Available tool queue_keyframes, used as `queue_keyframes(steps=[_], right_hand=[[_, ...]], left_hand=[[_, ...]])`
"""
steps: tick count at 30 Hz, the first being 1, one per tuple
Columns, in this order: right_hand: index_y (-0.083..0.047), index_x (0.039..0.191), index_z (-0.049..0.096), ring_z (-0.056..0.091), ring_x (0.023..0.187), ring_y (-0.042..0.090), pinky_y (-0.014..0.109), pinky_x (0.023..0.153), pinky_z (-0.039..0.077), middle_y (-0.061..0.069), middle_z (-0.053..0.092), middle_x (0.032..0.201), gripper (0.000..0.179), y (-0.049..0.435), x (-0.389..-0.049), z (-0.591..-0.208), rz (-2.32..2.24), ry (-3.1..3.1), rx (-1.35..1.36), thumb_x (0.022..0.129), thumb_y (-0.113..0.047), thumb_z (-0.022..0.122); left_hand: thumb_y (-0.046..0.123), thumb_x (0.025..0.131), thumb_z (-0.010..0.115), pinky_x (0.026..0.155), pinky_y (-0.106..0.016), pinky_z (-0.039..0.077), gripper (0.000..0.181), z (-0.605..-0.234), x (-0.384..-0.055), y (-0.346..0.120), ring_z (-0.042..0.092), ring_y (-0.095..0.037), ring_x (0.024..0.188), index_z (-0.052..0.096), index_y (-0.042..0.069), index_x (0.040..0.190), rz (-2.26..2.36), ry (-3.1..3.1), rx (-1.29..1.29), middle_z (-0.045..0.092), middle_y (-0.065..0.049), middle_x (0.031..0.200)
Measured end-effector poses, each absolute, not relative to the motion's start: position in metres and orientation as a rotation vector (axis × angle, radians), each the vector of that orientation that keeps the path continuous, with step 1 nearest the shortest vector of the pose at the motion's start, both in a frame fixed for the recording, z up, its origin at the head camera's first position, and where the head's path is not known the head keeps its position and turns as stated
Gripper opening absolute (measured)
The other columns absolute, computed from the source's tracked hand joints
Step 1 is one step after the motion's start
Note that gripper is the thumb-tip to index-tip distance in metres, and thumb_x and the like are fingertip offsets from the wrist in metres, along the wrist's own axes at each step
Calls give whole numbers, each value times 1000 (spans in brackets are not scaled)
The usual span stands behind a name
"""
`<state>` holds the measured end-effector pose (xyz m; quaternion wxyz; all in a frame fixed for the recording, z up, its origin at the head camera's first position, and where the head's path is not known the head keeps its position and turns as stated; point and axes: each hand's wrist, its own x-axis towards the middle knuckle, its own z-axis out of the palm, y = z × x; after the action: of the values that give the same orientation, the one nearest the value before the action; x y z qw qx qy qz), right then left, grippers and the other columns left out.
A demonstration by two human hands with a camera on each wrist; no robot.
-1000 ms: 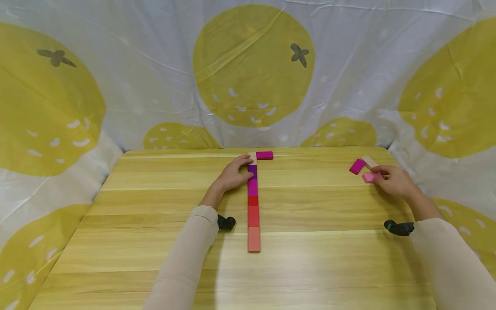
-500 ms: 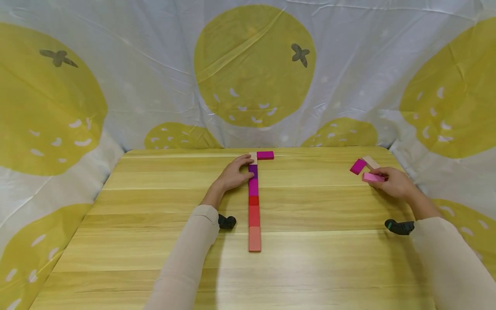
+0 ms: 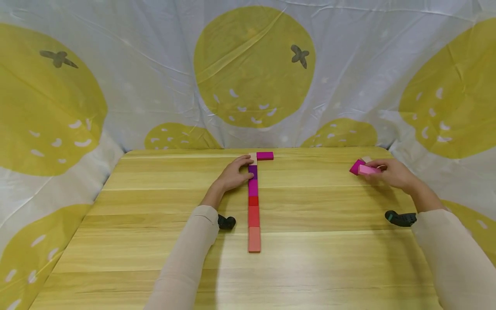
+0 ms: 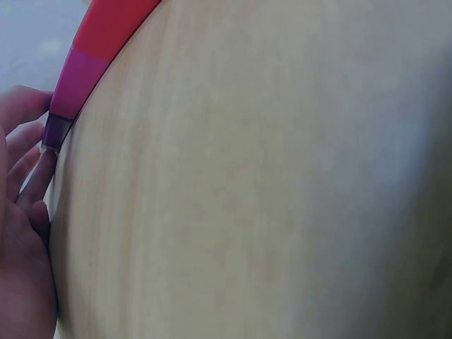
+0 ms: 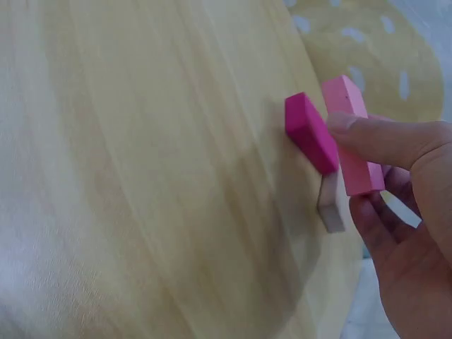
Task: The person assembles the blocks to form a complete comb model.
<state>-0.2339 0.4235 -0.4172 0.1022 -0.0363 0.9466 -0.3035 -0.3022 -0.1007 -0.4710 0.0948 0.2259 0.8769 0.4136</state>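
My right hand (image 3: 395, 174) pinches a light pink block (image 5: 355, 148) between thumb and fingers, raised above the table. Behind it lie a magenta block (image 5: 309, 133) and a beige block (image 5: 330, 203), the beige one partly hidden by the hand in the head view. My left hand (image 3: 234, 173) rests along the far end of a straight row of blocks, its thumb at the purple block (image 3: 253, 172) and fingertips on a beige block (image 3: 253, 157). Nearer me the row runs through magenta (image 3: 253, 187), red (image 3: 253, 216) and salmon (image 3: 254, 239) blocks.
Another magenta block (image 3: 265, 155) lies crosswise at the row's far end, by the back edge of the wooden table (image 3: 310, 258). A white curtain with yellow fruit (image 3: 253, 64) hangs behind. Black wrist camera mounts (image 3: 400, 218) jut inward from both sleeves.
My right hand has lifted the light pink block off the table and moved it slightly away and left, now overlapping the loose magenta block in the head view. My left hand stays put.
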Motion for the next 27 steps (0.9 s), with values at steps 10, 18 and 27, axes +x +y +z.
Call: queue_keyframes(steps=[10,18,27], right_hand=[[6,134,65,60,110,43,40,82,50,32,60,130,54,396,-244,-406,-829,2834,-196,94,-26,80],[4,127,70,59,102,37,46,83,46,27,67,121,42,371,-250,-407,-740,2885,-348,91,-16,81],[2,124,72,62,102,39,49,84,49,24,69,118,38,348,-258,-407,-754,2878,-428,91,-13,81]], left_hand=[[17,97,68,122,-44,24,53,-474,-304,-101,28,-27,152,57,2,147,1228,2622,688,38,-8,163],[19,99,68,122,-40,22,53,-472,-303,-100,26,-23,153,56,5,148,1214,2609,670,36,-3,164],[18,99,68,122,-39,22,53,-475,-304,-100,26,-22,153,56,6,149,1223,2600,645,36,-2,164]])
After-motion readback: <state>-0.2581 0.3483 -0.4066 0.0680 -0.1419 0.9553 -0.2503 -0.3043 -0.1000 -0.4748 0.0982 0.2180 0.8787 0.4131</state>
